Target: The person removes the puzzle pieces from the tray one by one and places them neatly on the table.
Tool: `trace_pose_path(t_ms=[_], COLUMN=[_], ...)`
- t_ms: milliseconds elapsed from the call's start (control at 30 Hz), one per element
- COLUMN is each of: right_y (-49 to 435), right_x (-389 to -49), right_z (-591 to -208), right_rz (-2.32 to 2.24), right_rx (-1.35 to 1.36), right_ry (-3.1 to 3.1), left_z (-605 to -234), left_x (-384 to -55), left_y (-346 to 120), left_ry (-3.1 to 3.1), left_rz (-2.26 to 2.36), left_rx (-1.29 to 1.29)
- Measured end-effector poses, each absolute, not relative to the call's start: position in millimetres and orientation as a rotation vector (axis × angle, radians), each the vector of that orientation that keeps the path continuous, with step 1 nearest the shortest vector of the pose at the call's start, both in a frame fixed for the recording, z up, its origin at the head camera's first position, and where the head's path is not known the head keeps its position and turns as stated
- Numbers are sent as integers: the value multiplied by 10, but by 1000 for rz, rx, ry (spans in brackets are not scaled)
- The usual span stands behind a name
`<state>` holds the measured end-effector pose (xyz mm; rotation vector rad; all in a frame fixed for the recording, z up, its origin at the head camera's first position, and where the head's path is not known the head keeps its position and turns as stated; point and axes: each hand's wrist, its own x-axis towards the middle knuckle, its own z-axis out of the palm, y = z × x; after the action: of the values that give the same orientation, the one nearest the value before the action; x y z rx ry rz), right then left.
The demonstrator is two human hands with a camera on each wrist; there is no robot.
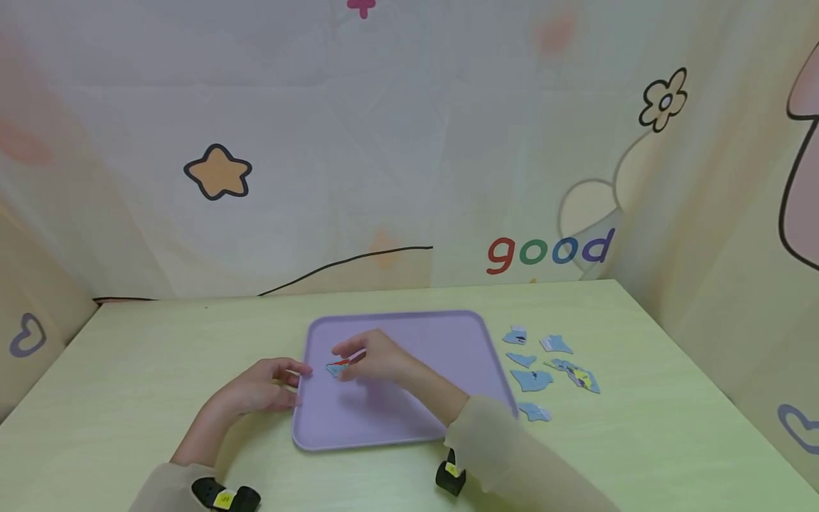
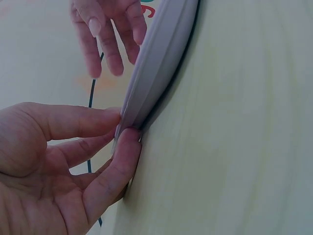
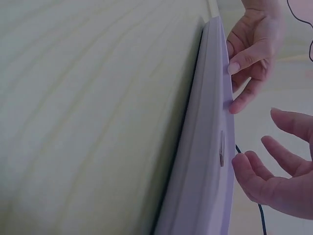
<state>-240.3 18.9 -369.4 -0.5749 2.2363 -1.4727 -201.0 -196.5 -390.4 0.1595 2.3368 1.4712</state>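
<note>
A flat lilac tray [image 1: 441, 345] lies on the table. Its left rim is pinched by my left hand [image 1: 261, 387], thumb on one side and fingers on the other, as the left wrist view shows of the tray edge [image 2: 159, 58]. One puzzle piece [image 1: 335, 370], blue with some red, lies near the tray's left side. Just over it hovers my right hand [image 1: 386, 359]. In the right wrist view the fingers of that hand [image 3: 283, 169] are spread and apart from the piece [image 3: 222, 148], which sits flat on the tray.
To the right of the tray lie several loose blue puzzle pieces [image 1: 532, 380]. A yellow-patterned cluster [image 1: 581, 376] sits among them, farther right. Behind the pale wooden table [image 1: 192, 334] hangs a printed curtain [image 1: 384, 156].
</note>
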Motion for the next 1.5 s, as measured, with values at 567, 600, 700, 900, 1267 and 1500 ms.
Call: trace_pose_path(t_ms=[567,600,700,900,1267,1500], right_y=[6,3,-5,-37,-83,-71], right_x=[-2477,-2479,-2479,-2493,-2474,-2446], right_z=[-3784,-3789,-3795,-3834,-3857,-3857], right_rz=[-1151,-1138,-1090,-873,-716,-777], right_rx=[-531,-539,-590,-773,-871,-853], right_ry=[2548,2562,2613,2776,2881,2824], left_z=[-3925,-3928,-3934,-3927,-3929,-3913], left_x=[-2029,-2030,-2031,-2019,-2019,-2016], left_y=[-1978,-1979,-1981,-1980,-1982,-1967], left_ry=[2329,2327,2327,2326,2327,2340], left_rz=[1476,1479,1483,1488,1480,1474], left_rx=[179,179,183,177,181,175])
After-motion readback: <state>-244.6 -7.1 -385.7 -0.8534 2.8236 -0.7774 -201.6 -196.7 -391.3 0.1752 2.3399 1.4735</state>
